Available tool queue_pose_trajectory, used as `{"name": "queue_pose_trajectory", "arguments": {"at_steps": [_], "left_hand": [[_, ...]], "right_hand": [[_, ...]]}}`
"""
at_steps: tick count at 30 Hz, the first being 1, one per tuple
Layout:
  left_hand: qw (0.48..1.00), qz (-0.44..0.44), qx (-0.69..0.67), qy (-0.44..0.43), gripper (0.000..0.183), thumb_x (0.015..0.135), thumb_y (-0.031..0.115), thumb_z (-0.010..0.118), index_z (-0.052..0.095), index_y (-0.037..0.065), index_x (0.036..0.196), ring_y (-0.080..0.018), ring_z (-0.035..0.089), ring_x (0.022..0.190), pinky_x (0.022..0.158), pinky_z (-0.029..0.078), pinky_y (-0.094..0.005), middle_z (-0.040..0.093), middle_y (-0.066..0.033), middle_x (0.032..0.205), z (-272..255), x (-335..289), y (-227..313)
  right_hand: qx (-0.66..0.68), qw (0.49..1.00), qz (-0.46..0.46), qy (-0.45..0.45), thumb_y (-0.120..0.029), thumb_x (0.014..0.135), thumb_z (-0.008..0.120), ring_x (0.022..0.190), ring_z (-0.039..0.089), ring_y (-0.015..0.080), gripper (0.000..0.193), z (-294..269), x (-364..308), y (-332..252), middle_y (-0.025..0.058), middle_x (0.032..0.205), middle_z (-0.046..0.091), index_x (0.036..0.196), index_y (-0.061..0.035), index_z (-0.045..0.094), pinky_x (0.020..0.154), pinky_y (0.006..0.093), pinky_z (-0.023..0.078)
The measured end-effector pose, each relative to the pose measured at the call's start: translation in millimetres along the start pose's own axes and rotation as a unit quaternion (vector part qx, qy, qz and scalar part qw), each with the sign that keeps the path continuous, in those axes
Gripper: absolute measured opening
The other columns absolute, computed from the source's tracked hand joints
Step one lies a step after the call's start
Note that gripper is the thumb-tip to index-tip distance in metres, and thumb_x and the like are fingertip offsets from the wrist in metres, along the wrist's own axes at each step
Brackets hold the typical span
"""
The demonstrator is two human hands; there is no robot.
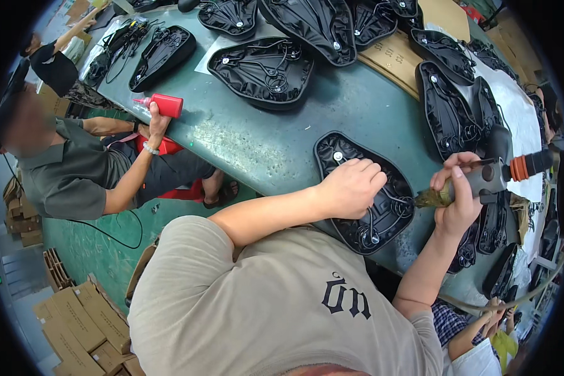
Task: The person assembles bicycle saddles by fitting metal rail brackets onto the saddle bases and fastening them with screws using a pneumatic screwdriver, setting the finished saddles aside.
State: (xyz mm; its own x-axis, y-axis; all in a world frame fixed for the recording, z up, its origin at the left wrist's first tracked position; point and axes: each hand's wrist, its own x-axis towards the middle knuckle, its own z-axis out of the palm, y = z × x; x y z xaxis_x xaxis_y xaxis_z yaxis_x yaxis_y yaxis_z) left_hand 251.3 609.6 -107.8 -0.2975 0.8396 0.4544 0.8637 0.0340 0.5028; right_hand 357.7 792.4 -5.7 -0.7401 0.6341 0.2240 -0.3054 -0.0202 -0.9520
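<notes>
Near the green table's front edge, our left hand presses flat, fingers together, pinning the upturned black seat base steady. Our right hand is clamped round the power driver, tip aimed at the base's rim. Farther along the edge, a co-worker's hand grips a red bottle.

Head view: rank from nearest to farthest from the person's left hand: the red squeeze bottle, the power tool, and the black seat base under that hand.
1. Black seat base, directly under the left hand.
2. Power tool, just right, in the right hand.
3. Red squeeze bottle, far left.
</notes>
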Motion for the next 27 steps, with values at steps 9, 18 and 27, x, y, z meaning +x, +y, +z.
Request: {"name": "queue_pose_trajectory", "arguments": {"at_steps": [9, 18, 27], "left_hand": [[0.976, -0.159, 0.059, 0.135, 0.041, 0.074, 0.007, 0.075, 0.055, 0.0, 0.108, -0.0368, 0.057, 0.09, 0.08, 0.049, -0.0463, 0.058, -0.0175, 0.093, -11, 6, -21], [0.991, -0.112, -0.005, 0.068, 0.044, 0.078, 0.003, 0.074, 0.054, 0.001, 0.117, -0.0294, 0.056, 0.074, 0.067, 0.048, -0.0407, 0.052, -0.011, 0.084, -3, 8, -38], [0.989, -0.129, -0.004, 0.069, 0.041, 0.078, 0.001, 0.072, 0.054, 0.001, 0.115, -0.0292, 0.057, 0.073, 0.065, 0.048, -0.0415, 0.052, -0.0111, 0.083, -3, 8, -39]], "right_hand": [[0.072, 0.962, -0.244, -0.094, -0.012, 0.091, 0.059, 0.065, 0.059, 0.0206, 0.039, -7, -37, -38, 0.0198, 0.105, 0.054, 0.127, -0.0009, 0.049, 0.063, 0.0405, 0.053], [0.009, 0.979, -0.185, -0.08, -0.01, 0.091, 0.061, 0.066, 0.059, 0.0209, 0.038, 2, -35, -23, 0.0174, 0.103, 0.054, 0.126, -0.001, 0.049, 0.064, 0.0401, 0.052], [0.031, 0.982, -0.159, -0.095, -0.003, 0.09, 0.07, 0.07, 0.061, 0.0183, 0.034, 7, -26, -23, 0.014, 0.101, 0.058, 0.118, -0.0028, 0.051, 0.067, 0.0368, 0.056]]}}
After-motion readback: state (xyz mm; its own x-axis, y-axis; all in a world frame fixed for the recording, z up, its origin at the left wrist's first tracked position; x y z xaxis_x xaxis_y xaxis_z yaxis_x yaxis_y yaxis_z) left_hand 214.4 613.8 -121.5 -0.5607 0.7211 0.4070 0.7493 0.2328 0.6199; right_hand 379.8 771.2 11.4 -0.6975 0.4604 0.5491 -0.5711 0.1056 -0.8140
